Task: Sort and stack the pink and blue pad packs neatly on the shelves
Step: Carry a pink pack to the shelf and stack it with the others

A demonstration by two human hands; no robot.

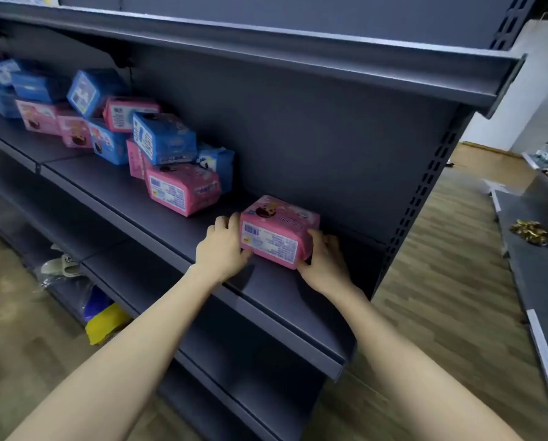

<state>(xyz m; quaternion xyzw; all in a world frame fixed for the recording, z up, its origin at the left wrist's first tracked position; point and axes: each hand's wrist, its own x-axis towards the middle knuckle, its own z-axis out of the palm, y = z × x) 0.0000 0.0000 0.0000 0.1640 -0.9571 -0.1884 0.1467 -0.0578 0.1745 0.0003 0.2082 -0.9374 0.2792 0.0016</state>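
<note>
Forearms are stretching forward; left hand point(223, 249) and right hand point(325, 259) are gripping opposite ends of one pink pack point(277, 233), sitting on shelf point(107, 183) near mixed heap point(158, 144), to its right. Heap is lying jumbled, pink & blue unsorted. Est.: sorting is barely starting.

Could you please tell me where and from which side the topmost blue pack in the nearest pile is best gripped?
Grip the blue pack across its top, pinching its opposite side faces, coming from above and in front. It lies uppermost, on the tilted pink pack, nothing on it, so it should lift free.
</note>
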